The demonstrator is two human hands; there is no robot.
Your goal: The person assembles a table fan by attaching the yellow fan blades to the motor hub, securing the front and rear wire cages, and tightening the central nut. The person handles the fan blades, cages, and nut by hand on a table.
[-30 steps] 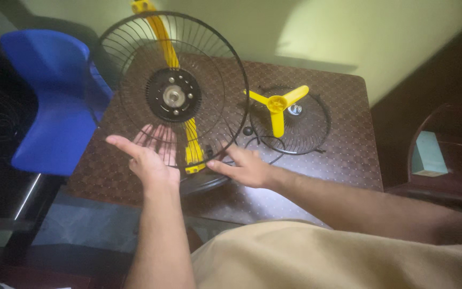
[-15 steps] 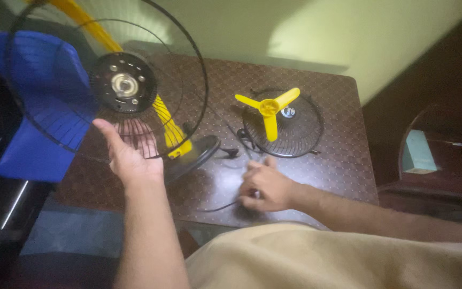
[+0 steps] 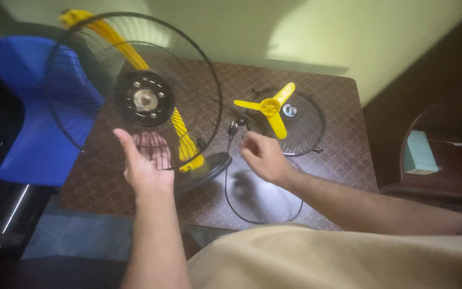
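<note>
A table fan stands tilted on the brown patterned table (image 3: 343, 160). It has a yellow stand (image 3: 182, 138), a black round base (image 3: 214, 165) and a black wire rear guard (image 3: 209, 80) around the motor hub (image 3: 144, 99). My left hand (image 3: 146, 163) grips the guard's lower rim, thumb in front and fingers behind the wires. My right hand (image 3: 263, 155) hovers blurred over the table with fingers loosely curled and nothing seen in it. The black power cord (image 3: 226, 184) loops beneath it, and its plug (image 3: 232, 128) lies by the fingertips.
A second black wire guard (image 3: 311, 131) lies flat at the table's back, with a yellow three-blade propeller (image 3: 271, 108) and a small silver cap (image 3: 290, 111) on it. A blue plastic chair (image 3: 33, 112) stands left. Dark furniture with a teal box (image 3: 419, 154) is right.
The fan has swung back toward the middle, its guard now less over the chair. My right hand has lifted off the table and moved up. The cord now lies in a wide loop.
</note>
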